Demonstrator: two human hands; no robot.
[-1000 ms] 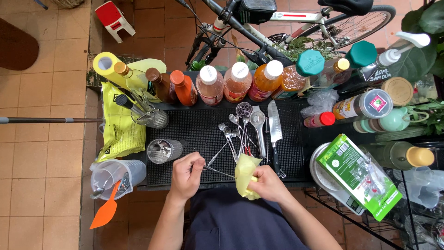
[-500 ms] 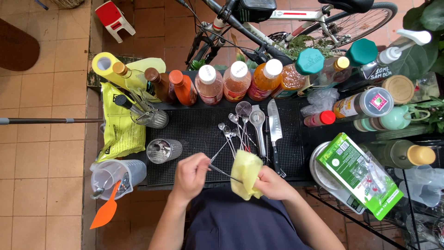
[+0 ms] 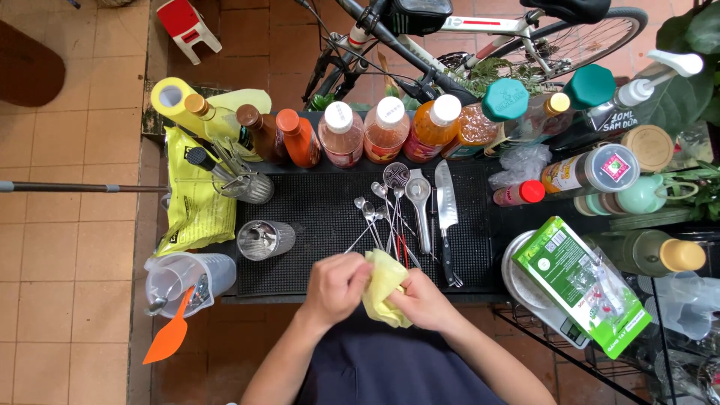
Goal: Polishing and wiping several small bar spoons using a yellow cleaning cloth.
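Both my hands meet at the near edge of a black rubber mat (image 3: 322,217). My right hand (image 3: 426,301) grips a crumpled yellow cloth (image 3: 384,285) from the right. My left hand (image 3: 337,289) is closed on the same cloth from the left, fingers pinched into its folds. Whether a thin metal utensil is still inside the cloth is hidden. Just beyond my hands lie several long metal spoons (image 3: 371,221), a small strainer (image 3: 396,177), a metal jigger spoon (image 3: 418,196) and a knife (image 3: 446,214).
A row of sauce and syrup bottles (image 3: 386,129) lines the mat's far edge. A metal cup of tools (image 3: 251,187), a glass (image 3: 262,240), a plastic jug (image 3: 184,281) with an orange spatula (image 3: 171,339) stand left. A green carton (image 3: 589,289) lies right. A bicycle (image 3: 480,30) is behind.
My left hand held a thin metal utensil apart from the cloth; now both hands have come together and are closed around the yellow cloth near the mat's edge.
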